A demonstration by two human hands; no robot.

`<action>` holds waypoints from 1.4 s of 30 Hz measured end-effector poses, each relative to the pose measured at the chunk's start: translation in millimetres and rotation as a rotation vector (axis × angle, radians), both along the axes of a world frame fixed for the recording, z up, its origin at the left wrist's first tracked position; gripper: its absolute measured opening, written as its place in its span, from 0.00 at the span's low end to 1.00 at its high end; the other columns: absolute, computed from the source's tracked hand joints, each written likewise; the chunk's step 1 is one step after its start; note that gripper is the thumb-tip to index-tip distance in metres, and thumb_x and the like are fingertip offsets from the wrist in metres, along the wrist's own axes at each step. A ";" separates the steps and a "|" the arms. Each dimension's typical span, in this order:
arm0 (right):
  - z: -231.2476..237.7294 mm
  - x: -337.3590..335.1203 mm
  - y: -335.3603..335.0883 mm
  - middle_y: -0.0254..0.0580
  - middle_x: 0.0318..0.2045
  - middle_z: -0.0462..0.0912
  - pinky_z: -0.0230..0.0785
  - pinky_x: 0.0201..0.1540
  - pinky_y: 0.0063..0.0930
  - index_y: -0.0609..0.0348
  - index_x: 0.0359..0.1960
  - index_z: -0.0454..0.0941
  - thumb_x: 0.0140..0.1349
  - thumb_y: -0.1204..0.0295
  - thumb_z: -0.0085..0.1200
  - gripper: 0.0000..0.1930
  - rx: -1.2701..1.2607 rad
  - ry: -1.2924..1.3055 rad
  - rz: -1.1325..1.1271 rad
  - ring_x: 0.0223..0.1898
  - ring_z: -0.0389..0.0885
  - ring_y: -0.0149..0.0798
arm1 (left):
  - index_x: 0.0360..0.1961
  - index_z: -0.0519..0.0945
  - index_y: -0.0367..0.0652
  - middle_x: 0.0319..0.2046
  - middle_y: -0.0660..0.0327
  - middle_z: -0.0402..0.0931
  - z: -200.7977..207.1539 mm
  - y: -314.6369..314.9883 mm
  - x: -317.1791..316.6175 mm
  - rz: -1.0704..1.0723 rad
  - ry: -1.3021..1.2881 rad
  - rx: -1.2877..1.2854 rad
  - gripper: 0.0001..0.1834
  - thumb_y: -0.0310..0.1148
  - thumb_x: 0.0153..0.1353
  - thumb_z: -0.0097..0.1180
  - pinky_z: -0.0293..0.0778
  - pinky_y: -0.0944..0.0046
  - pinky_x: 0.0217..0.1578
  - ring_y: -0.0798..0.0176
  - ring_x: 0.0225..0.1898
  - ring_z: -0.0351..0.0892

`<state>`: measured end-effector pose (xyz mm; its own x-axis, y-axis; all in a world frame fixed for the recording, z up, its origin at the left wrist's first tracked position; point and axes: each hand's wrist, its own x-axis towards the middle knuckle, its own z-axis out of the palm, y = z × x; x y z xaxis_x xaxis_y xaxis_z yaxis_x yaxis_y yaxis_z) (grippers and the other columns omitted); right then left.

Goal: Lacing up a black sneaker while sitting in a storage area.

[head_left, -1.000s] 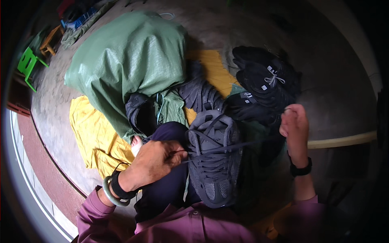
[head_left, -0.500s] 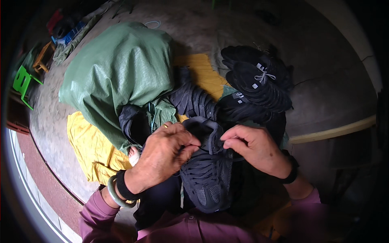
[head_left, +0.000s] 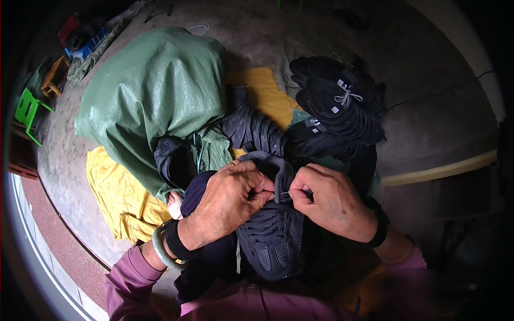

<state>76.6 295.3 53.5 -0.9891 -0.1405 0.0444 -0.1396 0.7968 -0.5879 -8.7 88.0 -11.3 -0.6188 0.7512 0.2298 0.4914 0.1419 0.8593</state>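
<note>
A dark grey, laced sneaker upper (head_left: 274, 232) rests on my lap with its toe toward me. Its padded tongue (head_left: 281, 179) stands up at the opening. My left hand (head_left: 233, 192) pinches the edge of that tongue between thumb and fingers. Just to the right, my right hand (head_left: 334, 200) is closed in a pinch on a thin, pale strand that reaches to the tongue; whether it is a needle or thread I cannot tell. Another dark shoe upper (head_left: 170, 155) lies open beyond my left hand.
A bulging green woven sack (head_left: 152, 80) stands at the left over yellow sheeting (head_left: 126, 195). Nested dark shoe uppers (head_left: 251, 125) lie ahead, and a tied black stack (head_left: 340, 101) sits to the right. Farther left are a green chair (head_left: 27, 109) and a wooden stool (head_left: 53, 75).
My left hand has moved right, onto the tongue's edge. My right hand has shifted slightly, and a pale strand now shows between its fingertips and the tongue.
</note>
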 end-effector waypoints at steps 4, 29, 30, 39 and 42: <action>-0.6 2.2 -0.8 0.46 0.27 0.78 0.74 0.33 0.43 0.60 0.30 0.72 0.57 0.79 0.62 0.08 0.031 -0.009 -0.011 0.30 0.81 0.51 | 0.37 0.87 0.39 0.32 0.59 0.82 2.0 2.1 0.1 0.010 -0.014 0.004 0.10 0.24 0.53 0.73 0.75 0.59 0.45 0.55 0.38 0.79; 11.4 -19.5 5.5 0.51 0.27 0.82 0.74 0.38 0.41 0.62 0.51 0.74 0.71 0.71 0.56 0.12 -0.078 -0.356 0.077 0.33 0.86 0.50 | 0.33 0.78 0.44 0.31 0.58 0.74 -19.6 -15.9 -25.7 0.234 0.206 -0.044 0.09 0.26 0.52 0.65 0.77 0.53 0.39 0.48 0.38 0.80; 6.9 -18.5 3.5 0.50 0.27 0.82 0.74 0.38 0.40 0.62 0.51 0.74 0.72 0.70 0.55 0.11 -0.110 -0.354 0.040 0.32 0.85 0.49 | 0.33 0.78 0.44 0.31 0.58 0.74 -21.9 -17.4 -28.9 0.234 0.207 -0.045 0.09 0.26 0.52 0.65 0.77 0.53 0.39 0.48 0.38 0.80; 2.8 -19.9 -3.2 0.47 0.24 0.79 0.75 0.35 0.36 0.62 0.50 0.74 0.74 0.70 0.50 0.10 -0.245 -0.460 -0.094 0.27 0.83 0.41 | 0.37 0.78 0.38 0.38 0.52 0.76 -35.7 -18.0 -39.5 0.230 0.158 -0.264 0.09 0.25 0.54 0.64 0.78 0.51 0.44 0.46 0.40 0.82; -4.6 -18.8 2.6 0.40 0.29 0.79 0.75 0.37 0.30 0.59 0.55 0.75 0.75 0.71 0.50 0.12 -0.214 -0.386 -0.043 0.32 0.81 0.34 | 0.41 0.79 0.35 0.42 0.47 0.79 -36.9 -17.5 -43.2 0.190 -0.370 -0.223 0.11 0.25 0.57 0.63 0.79 0.52 0.47 0.45 0.42 0.83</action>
<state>57.7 297.9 48.8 -0.9436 -0.1266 -0.3059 0.1535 0.6514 -0.7431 -51.9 70.5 -48.2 -0.7603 0.6224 -0.1862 0.1049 0.4005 0.9103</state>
